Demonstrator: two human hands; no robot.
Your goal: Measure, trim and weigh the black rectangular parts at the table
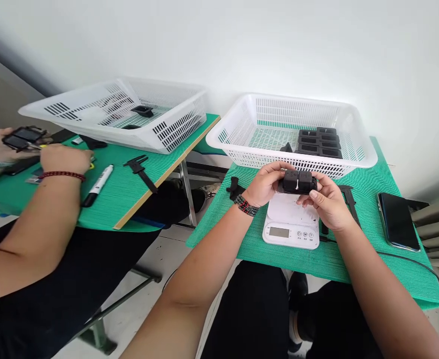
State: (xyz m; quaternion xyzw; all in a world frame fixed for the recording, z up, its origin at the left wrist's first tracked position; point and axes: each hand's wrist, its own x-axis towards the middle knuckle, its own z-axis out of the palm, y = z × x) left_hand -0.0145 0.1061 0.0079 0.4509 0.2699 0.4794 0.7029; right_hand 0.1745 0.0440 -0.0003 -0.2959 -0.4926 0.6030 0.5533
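Observation:
Between both hands I hold a black plastic part [291, 182] with two block-like halves and a light slit between them. My left hand [266, 183] grips its left end, fingers behind it. On the right end, my right hand [328, 199] has its thumb in front and fingers around the side. Just below the part lies a white digital scale [292, 239] with a small grey display and three buttons. Behind my hands stands a white plastic basket [238, 154] containing several similar black parts [320, 142] stacked in rows.
A black caliper [348, 197] and a phone [398, 220] lie to the right on the green table [219, 229]. At left, a co-worker's hands [64, 162] work on a black part, near a marker [98, 185], another caliper [140, 172] and a second white basket [159, 134].

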